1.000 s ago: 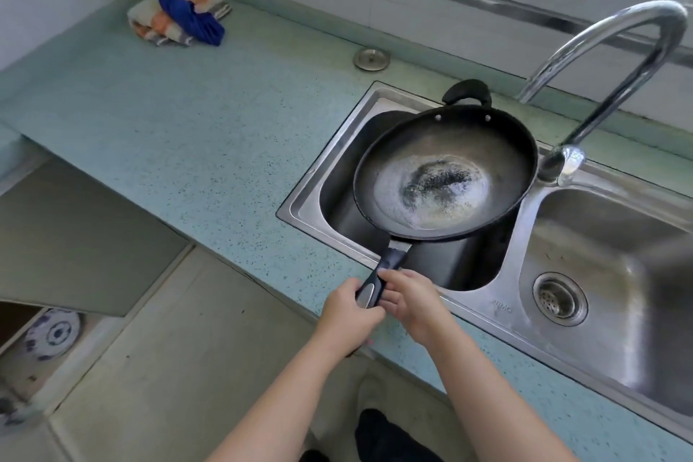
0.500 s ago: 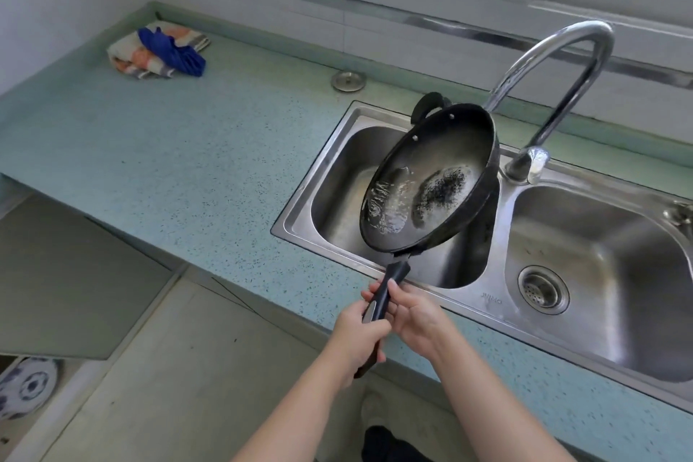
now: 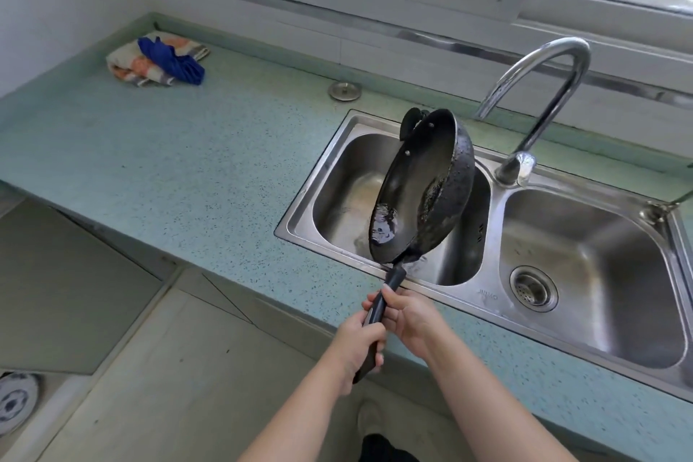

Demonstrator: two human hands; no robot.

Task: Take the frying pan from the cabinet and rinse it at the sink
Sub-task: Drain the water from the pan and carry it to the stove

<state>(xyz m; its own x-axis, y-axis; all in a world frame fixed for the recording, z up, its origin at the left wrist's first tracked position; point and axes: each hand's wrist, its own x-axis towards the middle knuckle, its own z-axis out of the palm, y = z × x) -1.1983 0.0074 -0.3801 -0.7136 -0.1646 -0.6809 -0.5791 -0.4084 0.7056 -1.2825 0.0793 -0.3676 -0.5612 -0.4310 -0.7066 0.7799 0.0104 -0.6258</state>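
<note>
Frying pan [image 3: 408, 191]: centre of the frame, held in the air over the left basin of the sink [image 3: 300, 223]. It is tilted steeply onto its edge, with the inner face turned toward the left of the frame.
Pan interior: dark and wet, with a small pool of liquid at the lowest part of the inner face.
Pan underside: blackened and speckled, visible along the right edge.
Helper handle [image 3: 412, 118]: at the top of the pan.
Long handle [image 3: 395, 279]: runs down from the pan's lower rim to the hands at lower centre, crossing the front rim of the sink.
Left hand [image 3: 356, 345]: clamped on the lower end of the long handle, fingers wrapped round it.
Right hand [image 3: 410, 315]: clamped on the long handle just above the left hand, thumb laid along it.
Faucet [image 3: 543, 94]: chrome gooseneck, right of centre, behind the divider between the basins. Its spout ends just beside the pan's upper rim.
Right basin: holds a drain strainer [image 3: 533, 288].
Countertop [image 3: 150, 161]: speckled blue-green, surrounding the sink.
Cloths [image 3: 157, 58]: bunched, one patterned and one blue, upper left of the frame.
Metal disc [image 3: 345, 91]: flat on the countertop behind the left basin.
Plate [image 3: 15, 401]: blue-patterned, lower left corner, partly cut off.
</note>
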